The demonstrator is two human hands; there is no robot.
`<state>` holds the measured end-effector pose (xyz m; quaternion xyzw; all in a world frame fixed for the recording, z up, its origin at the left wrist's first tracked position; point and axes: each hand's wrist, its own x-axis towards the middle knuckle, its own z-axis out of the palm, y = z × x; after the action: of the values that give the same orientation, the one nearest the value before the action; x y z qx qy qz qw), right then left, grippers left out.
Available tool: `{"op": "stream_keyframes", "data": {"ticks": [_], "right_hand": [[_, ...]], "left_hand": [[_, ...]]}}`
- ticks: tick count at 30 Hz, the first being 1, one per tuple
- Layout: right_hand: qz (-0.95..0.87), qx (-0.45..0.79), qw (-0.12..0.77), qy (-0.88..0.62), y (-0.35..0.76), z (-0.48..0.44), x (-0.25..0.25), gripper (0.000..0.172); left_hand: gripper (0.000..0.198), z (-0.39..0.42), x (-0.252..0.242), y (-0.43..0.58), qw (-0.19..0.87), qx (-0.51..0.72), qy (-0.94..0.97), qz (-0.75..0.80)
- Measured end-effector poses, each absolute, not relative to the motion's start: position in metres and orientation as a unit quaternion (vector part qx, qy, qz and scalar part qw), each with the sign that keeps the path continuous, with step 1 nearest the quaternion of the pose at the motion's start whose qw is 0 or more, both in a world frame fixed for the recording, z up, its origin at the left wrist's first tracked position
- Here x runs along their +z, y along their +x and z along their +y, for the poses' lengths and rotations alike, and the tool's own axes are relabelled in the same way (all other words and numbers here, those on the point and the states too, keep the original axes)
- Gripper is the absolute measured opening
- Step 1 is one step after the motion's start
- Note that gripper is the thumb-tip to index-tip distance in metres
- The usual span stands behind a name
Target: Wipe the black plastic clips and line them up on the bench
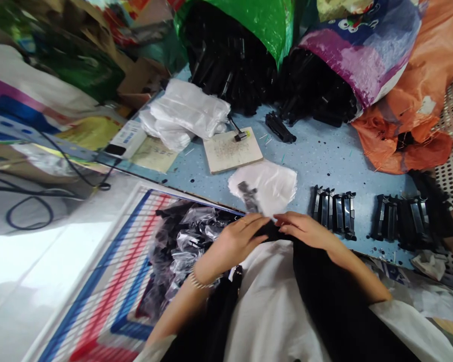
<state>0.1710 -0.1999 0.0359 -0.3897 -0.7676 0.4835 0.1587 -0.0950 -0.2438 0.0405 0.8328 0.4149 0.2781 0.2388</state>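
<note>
A clear plastic bag (277,183) lies on the blue tabletop in front of me, with a black plastic part (249,197) seen in it or under its film. My left hand (243,239) is closed on the bag's near edge, just below that part. Beside it, my right hand (305,229) has its fingertips pinched at the same edge, almost touching the left. Right of the hands stands a short row of black plastic parts (332,211), and a second row (400,218) lies farther right.
A basket (98,301) with bagged black parts sits at the lower left. Stacked clear bags (191,108) and a wooden block (234,151) are beyond the hands. A green sack (264,25) and a purple sack (373,60) spill black parts; an orange sack (385,146) lies right.
</note>
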Motion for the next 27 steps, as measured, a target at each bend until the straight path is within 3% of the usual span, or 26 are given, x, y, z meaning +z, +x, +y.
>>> {"op": "stream_keyframes", "data": {"ticks": [5,9,12,15,19,23,25,27], "right_hand": [[-0.866,0.182,0.020,-0.465,0.243,-0.154,0.040,0.044],[-0.864,0.170,-0.059,-0.471,0.269,-0.117,0.021,0.031],[-0.866,0.205,-0.030,-0.456,0.265,-0.097,0.009,0.028],[-0.868,0.223,0.007,-0.444,0.251,-0.085,0.004,0.029],[-0.849,0.142,0.042,-0.507,0.228,-0.095,0.015,0.037],[-0.759,0.083,-0.061,-0.643,0.215,-0.137,0.033,0.041],[-0.723,0.115,-0.130,-0.669,0.214,-0.154,0.035,0.045],[-0.703,0.156,-0.141,-0.680,0.218,-0.163,0.031,0.039]], "left_hand": [[0.039,-0.229,0.012,-0.208,0.266,0.006,0.744,0.613],[0.042,-0.196,-0.023,-0.238,0.186,-0.135,0.592,0.772],[0.035,-0.188,-0.018,-0.209,0.128,-0.099,0.552,0.818],[0.030,-0.188,-0.002,-0.151,0.094,0.023,0.575,0.812],[0.013,-0.177,-0.003,-0.058,0.162,0.237,0.685,0.669],[0.007,-0.153,-0.024,0.002,0.200,0.244,0.738,0.596],[0.009,-0.143,-0.029,0.007,0.229,0.211,0.739,0.597],[0.015,-0.135,-0.031,-0.001,0.289,0.219,0.729,0.580]]}}
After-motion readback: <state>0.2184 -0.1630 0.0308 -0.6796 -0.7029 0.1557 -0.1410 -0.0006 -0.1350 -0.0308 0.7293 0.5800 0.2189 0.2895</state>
